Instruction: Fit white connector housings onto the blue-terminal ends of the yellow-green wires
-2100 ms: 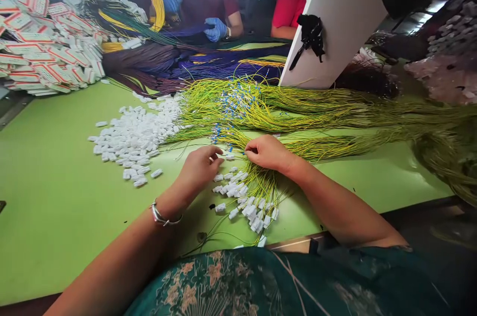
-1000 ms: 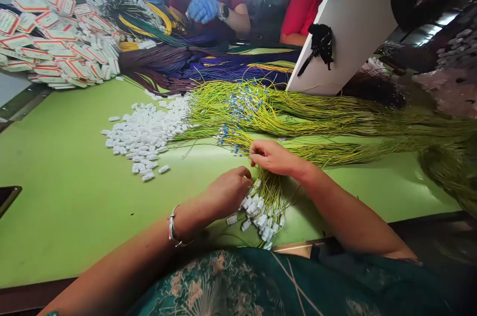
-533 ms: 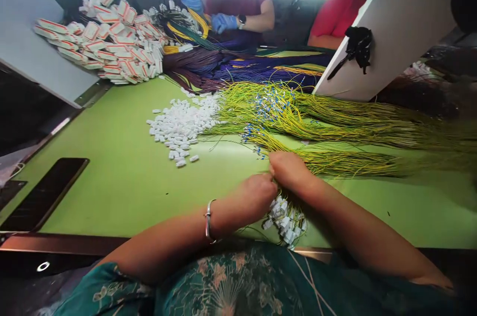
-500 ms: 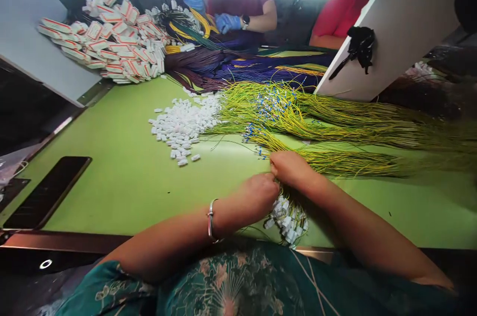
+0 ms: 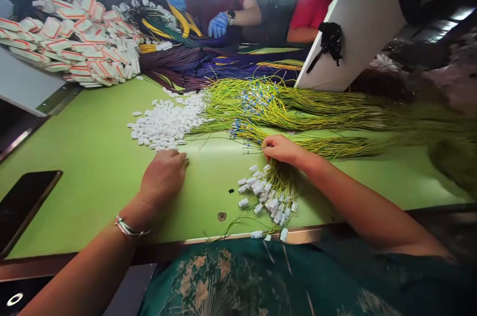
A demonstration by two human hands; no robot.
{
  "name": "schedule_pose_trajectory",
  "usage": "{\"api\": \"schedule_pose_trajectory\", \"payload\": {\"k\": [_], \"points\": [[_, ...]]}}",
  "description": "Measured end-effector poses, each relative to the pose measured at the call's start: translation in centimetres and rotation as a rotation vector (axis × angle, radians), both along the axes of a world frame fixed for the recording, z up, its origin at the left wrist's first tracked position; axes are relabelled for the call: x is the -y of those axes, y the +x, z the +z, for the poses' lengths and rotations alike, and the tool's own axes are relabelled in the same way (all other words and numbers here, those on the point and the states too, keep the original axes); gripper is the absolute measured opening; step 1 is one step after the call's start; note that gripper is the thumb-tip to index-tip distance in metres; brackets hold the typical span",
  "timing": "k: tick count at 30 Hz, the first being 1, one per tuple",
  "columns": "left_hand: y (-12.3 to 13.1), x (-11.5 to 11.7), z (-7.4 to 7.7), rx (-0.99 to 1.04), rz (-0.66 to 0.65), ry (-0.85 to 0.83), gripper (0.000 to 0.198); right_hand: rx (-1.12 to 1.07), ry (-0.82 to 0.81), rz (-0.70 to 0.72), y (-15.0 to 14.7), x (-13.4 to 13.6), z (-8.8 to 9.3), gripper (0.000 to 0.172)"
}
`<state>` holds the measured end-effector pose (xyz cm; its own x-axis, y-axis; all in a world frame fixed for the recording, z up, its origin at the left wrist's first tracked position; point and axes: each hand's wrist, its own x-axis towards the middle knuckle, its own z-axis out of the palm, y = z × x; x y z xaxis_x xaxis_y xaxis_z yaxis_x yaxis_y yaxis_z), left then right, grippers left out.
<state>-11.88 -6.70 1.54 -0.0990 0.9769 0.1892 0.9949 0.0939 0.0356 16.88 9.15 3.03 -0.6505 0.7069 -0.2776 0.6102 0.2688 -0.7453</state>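
Observation:
My left hand [image 5: 164, 173] is at the near edge of a heap of small white plastic connectors [image 5: 167, 119], fingers curled down and pinched together. A whitish speck shows by its thumb tip, too small to name. Closed around some yellow-green wires [image 5: 257, 133] is my right hand [image 5: 280, 149], resting on the table right of the heap. Blue-and-metal terminals [image 5: 236, 128] tip the wires' left ends. Below that hand hangs a bunch of wires with white connectors [image 5: 266, 194] on their ends, spread toward the table's front edge.
Thick bundles of yellow-green wire [image 5: 335, 107] run off to the right. White-and-red packets [image 5: 89, 40] are piled at the back left, and a phone [image 5: 28, 206] lies at the left. Past a white partition [image 5: 357, 23], a co-worker's blue-gloved hand [image 5: 218, 24] shows among dark wires.
My left hand has moved left, away from my right hand to the connector heap. My right hand stays on the wires. The view has shifted, and the bunch with connectors is more exposed.

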Motion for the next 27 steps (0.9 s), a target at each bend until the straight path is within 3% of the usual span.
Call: {"api": "schedule_pose_trajectory", "payload": {"k": [3,7,10,12,15,17,22,27], "points": [[0.0,0.4,-1.0,0.064,-0.066,0.034,0.032,-0.090,-0.055,-0.043,0.0,0.5,-0.2,0.015],[0.9,-0.9,0.1,0.329,-0.016,0.051,0.026,-0.212,-0.065,-0.115,0.3,1.3,-1.0,0.021],[2.9,-3.4,1.6,0.829,0.092,-0.021,0.024,-0.290,-0.095,-0.195,0.6,1.8,-1.4,0.022],[5.2,-5.2,2.1,1.230,0.095,-0.128,0.030,-0.340,-0.128,-0.224,0.8,2.1,-1.4,0.022],[8.9,-7.0,1.6,1.689,0.062,-0.279,0.035,-0.413,-0.149,-0.281,1.1,2.4,-1.4,0.022],[10.5,-7.6,0.7,1.890,0.088,-0.316,0.034,-0.459,-0.162,-0.322,1.1,2.4,-1.5,0.023],[10.7,-7.8,-1.4,2.074,0.100,-0.307,0.030,-0.513,-0.203,-0.384,0.9,2.6,-1.3,0.025],[10.3,-8.1,-1.7,2.101,0.075,-0.318,0.026,-0.469,-0.187,-0.371,0.8,2.8,-1.0,0.027]]}}
